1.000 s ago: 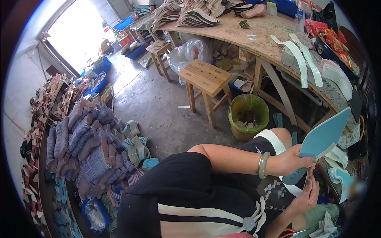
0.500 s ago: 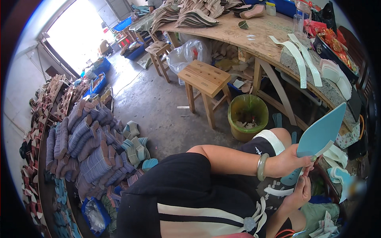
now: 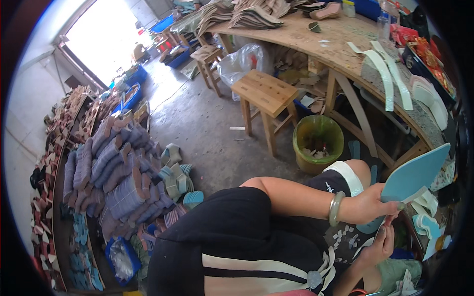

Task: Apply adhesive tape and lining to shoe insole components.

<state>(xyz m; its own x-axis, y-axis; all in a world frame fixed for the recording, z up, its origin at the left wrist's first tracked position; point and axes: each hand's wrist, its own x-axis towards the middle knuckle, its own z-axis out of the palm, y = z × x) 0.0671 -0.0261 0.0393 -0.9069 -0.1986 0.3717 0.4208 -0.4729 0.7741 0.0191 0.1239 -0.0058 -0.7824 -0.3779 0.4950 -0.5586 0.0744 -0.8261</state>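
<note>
My left hand [image 3: 366,201], with a pale bangle [image 3: 336,209] on its wrist, grips a light blue shoe insole [image 3: 417,173] by its narrower part. The broad end points up and to the right, and a white band shows along its lower edge. Just below, my right hand [image 3: 379,247] is closed in a pinch against the insole's edge, close to the left fingertips. A white strip [image 3: 364,244] curves out beside the right fingers; its other end is hidden by them. Under the hands, part of another blue piece [image 3: 370,227] shows by my lap.
Small white scraps [image 3: 345,238] lie on my dark lap. A lined waste bin [image 3: 318,143] and a wooden stool [image 3: 266,91] stand ahead. The workbench [image 3: 340,44] carries white strips [image 3: 382,74] and stacked soles. Piled insole bundles [image 3: 118,182] fill the left.
The insole has tipped lower to the right, still in my left hand. Less of the white strip shows beside my right fingers. The whole view has shifted slightly.
</note>
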